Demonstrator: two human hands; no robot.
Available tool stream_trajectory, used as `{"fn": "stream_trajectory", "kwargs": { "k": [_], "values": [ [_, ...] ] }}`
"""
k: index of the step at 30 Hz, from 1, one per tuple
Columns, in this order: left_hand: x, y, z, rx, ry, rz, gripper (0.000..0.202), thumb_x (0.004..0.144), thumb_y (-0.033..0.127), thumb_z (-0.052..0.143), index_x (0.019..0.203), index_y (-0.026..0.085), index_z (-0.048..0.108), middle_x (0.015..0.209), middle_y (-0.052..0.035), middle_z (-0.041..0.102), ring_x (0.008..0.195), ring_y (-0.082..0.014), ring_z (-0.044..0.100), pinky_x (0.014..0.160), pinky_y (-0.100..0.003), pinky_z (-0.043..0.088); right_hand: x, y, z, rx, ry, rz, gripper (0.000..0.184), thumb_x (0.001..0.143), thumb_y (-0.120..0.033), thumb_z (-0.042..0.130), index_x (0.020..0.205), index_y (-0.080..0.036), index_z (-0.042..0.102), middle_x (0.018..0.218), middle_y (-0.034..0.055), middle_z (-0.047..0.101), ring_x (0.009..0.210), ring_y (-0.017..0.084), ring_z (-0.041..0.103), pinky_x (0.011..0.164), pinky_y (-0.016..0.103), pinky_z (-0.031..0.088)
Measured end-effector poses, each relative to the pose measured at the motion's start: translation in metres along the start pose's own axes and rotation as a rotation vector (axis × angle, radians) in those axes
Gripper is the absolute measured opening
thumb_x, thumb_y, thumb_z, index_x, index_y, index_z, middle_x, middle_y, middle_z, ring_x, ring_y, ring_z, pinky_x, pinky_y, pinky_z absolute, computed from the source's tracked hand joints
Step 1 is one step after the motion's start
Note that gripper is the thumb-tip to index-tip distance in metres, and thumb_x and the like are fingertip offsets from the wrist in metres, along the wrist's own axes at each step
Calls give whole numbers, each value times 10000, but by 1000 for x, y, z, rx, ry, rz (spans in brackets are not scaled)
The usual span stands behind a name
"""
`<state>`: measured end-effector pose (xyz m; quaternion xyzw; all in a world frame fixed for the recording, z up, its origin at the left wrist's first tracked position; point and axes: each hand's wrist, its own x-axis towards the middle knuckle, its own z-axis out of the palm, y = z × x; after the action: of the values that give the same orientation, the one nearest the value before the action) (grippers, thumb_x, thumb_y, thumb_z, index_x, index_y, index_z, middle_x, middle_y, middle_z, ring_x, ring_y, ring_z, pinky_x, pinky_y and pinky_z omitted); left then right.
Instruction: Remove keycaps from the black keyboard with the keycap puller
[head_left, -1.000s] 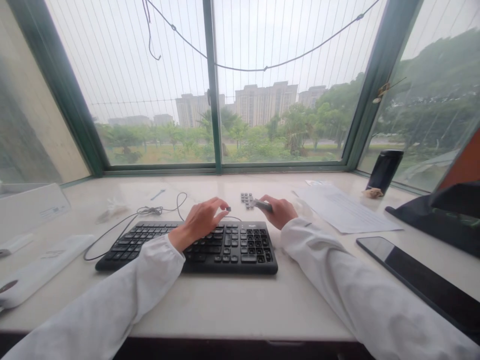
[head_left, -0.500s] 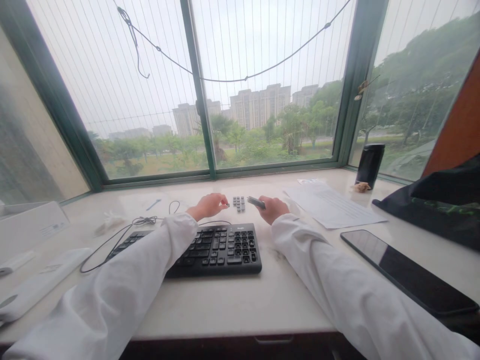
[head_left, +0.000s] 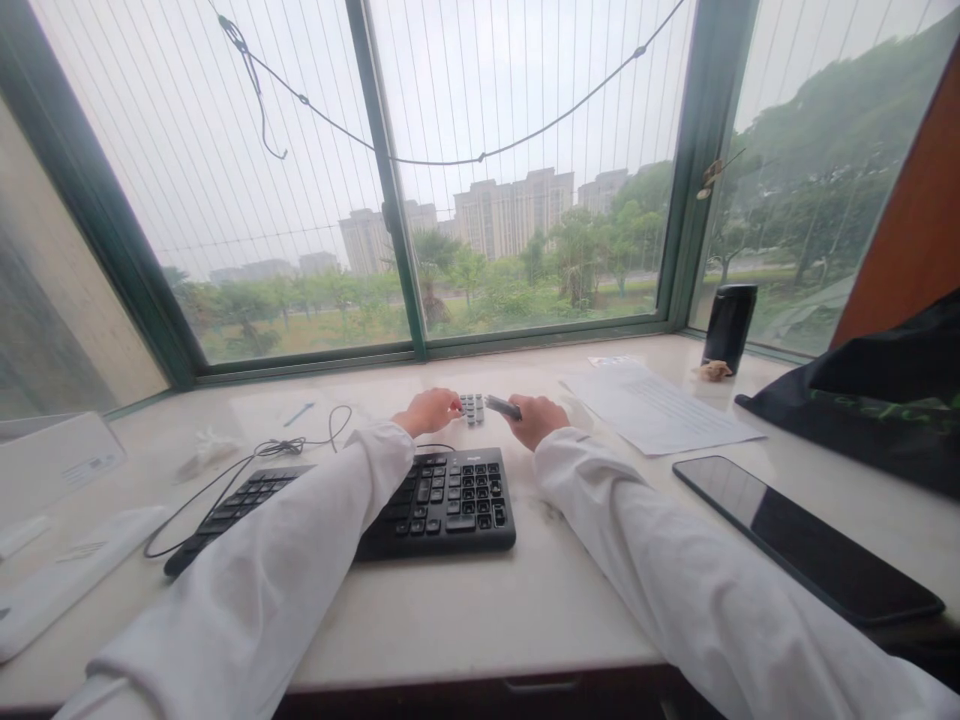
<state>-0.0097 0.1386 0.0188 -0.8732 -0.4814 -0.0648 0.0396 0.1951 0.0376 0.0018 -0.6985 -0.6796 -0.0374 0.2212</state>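
Observation:
A black keyboard (head_left: 450,495) lies on the pale desk (head_left: 465,610), partly under my left sleeve. Beyond its far edge my left hand (head_left: 429,410) reaches to a small cluster of loose grey keycaps (head_left: 472,407), its fingertips pinched together at the cluster's left side; what is between them is too small to name. My right hand (head_left: 536,418) is closed around a slim dark tool (head_left: 502,406) that points left towards the keycaps.
A keyboard cable (head_left: 247,458) loops at the left. White boxes (head_left: 52,460) stand at far left. Paper sheets (head_left: 660,410), a black cylinder (head_left: 729,318), a dark tablet (head_left: 802,540) and a black bag (head_left: 862,400) lie to the right. Windows back the desk.
My left hand moved forward from above the keyboard's far edge, holding a small keycap, to the loose keycaps. The camera view shifted right and leaned forward. My right hand kept hold of the tool.

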Motion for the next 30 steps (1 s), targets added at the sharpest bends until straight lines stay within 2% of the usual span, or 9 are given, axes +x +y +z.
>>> {"fn": "stream_trajectory", "kwargs": {
  "k": [10,30],
  "values": [
    [5,-3,10,0,-10,3,234,841,390,562,998,272,689,1074,-28,687,981,-216,623,848,-320,474,1,2,3,11,-13,-5,366,915,-493,402,931,-266,688,866,63,693,750,198,612,604,277,333],
    [-2,-1,4,-23,32,6,218,804,372,607,982,286,699,1031,-9,692,943,-203,623,824,-295,473,0,0,0,27,-18,-1,318,899,-474,443,904,-273,689,855,53,694,745,201,611,583,276,318]
  ]
}}
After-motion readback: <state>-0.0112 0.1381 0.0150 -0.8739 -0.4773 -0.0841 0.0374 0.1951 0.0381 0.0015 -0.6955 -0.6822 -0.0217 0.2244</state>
